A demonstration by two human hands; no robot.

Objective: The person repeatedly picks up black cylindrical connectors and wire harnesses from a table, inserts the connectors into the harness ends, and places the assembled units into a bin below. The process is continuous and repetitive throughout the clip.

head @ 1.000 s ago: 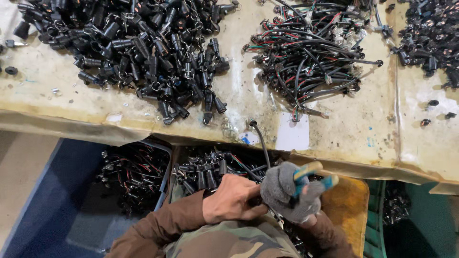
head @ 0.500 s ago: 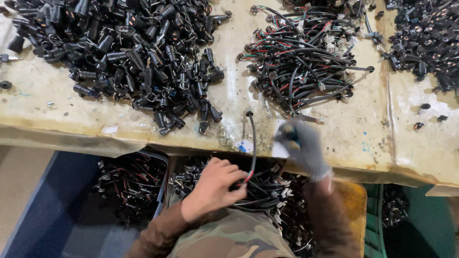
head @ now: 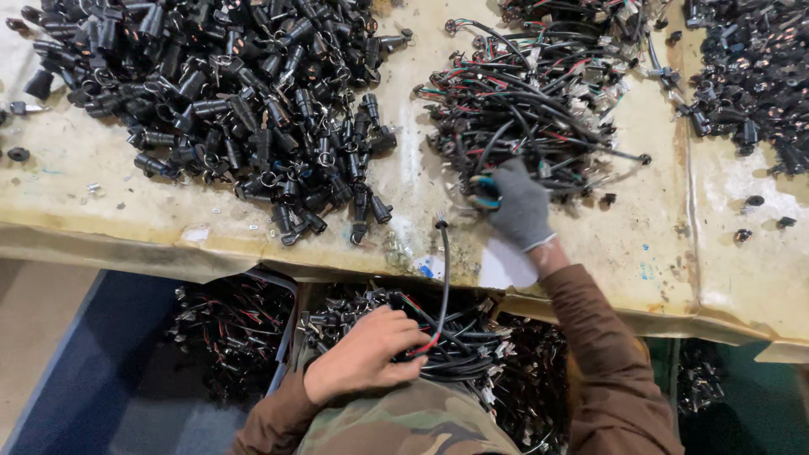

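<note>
My left hand (head: 364, 354), bare, rests below the table edge and grips a bundle of black cables with red wires (head: 455, 341) lying in my lap; one black cable (head: 443, 261) sticks up from it to the table edge. My right hand (head: 518, 202), in a grey glove, reaches onto the table and holds a blue-handled tool (head: 482, 192) against the near edge of a tangled pile of black, red and green wires (head: 531, 101). A big heap of black plastic connectors (head: 227, 93) covers the table to the left.
The worn yellowish table (head: 640, 244) carries another pile of black parts (head: 750, 67) at the far right and a white paper slip (head: 506, 265) at its front edge. Below it stand boxes of wired parts (head: 236, 329) and a blue bin (head: 84, 371).
My gloved right hand rose from my lap with the tool and reached forward into the wire pile. My left hand dropped lower onto the cable bundle.
</note>
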